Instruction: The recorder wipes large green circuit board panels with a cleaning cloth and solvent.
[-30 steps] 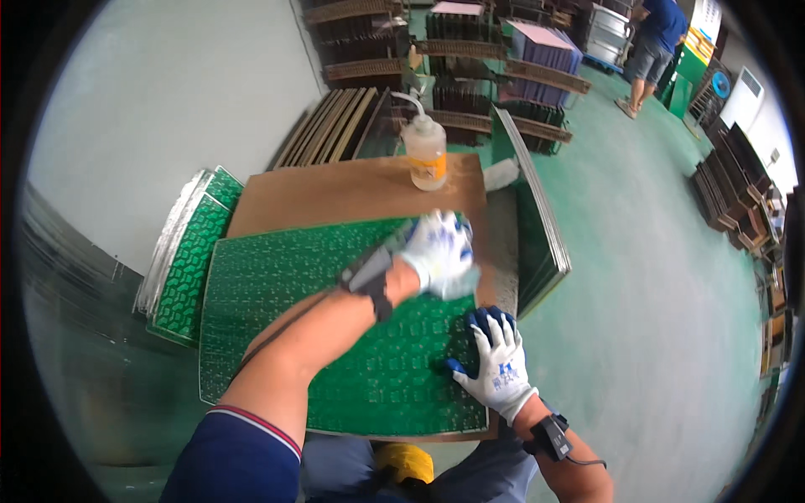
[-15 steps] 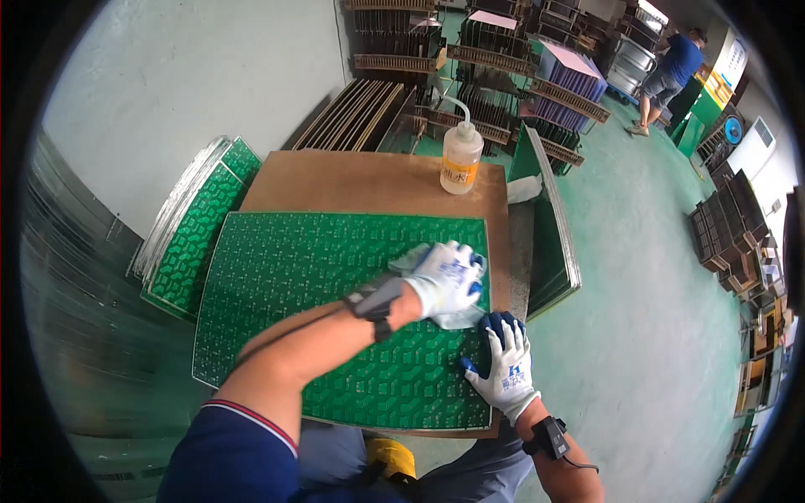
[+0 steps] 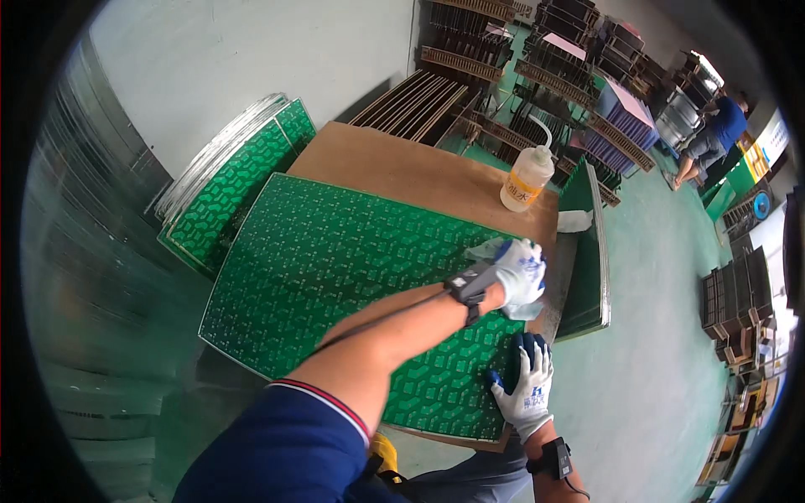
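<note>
A large green circuit board panel (image 3: 335,260) with rows of repeated patterns lies on a brown board (image 3: 352,155). My left hand (image 3: 521,272), in a white glove with blue-coated fingers, presses a pale thin cloth (image 3: 523,311) onto the panel near its right edge. The cloth spreads out around its fingers. Closer to me, my right hand (image 3: 530,390), gloved alike, rests on the panel's right edge with fingers apart and nothing gripped. Beyond the panel, a translucent squeeze bottle (image 3: 528,178) with a bent spout and orange label stands on the brown board.
A stack of green panels (image 3: 239,172) leans at the left, by the wall. More panels (image 3: 587,260) stand upright right of the work surface, with a white cloth (image 3: 574,220) beside them. Racks of boards (image 3: 470,63) fill the back. A person (image 3: 723,126) bends at the far right.
The whole view has swung and tilted. My left hand has slid the cloth to the panel's right edge. My right hand keeps its place on the edge.
</note>
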The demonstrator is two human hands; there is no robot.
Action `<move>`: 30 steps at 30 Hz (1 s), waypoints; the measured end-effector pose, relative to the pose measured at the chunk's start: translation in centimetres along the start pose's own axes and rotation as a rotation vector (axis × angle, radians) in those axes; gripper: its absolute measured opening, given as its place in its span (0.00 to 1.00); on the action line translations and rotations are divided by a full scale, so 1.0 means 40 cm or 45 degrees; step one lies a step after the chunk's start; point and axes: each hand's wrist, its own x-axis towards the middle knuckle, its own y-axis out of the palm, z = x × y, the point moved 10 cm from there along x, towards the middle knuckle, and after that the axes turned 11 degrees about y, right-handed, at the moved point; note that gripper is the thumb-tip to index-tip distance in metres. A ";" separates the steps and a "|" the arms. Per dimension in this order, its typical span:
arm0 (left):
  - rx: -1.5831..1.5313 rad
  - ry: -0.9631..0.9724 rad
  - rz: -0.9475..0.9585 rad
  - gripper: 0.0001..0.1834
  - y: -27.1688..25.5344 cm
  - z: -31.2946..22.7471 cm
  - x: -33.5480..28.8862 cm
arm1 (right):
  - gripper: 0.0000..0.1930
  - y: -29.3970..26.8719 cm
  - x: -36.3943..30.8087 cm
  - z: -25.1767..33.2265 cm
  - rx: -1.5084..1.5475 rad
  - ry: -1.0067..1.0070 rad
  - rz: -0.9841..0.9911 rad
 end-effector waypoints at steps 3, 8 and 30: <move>-0.250 -0.091 0.220 0.19 -0.129 0.120 -0.148 | 0.45 -0.015 -0.009 -0.021 -0.037 0.014 -0.028; 0.109 -0.601 -0.031 0.17 -0.171 0.541 -0.556 | 0.46 0.006 0.013 0.007 0.003 0.015 0.012; 0.147 -0.739 0.011 0.15 -0.205 0.410 -0.769 | 0.50 0.000 -0.064 -0.110 0.188 0.434 -0.207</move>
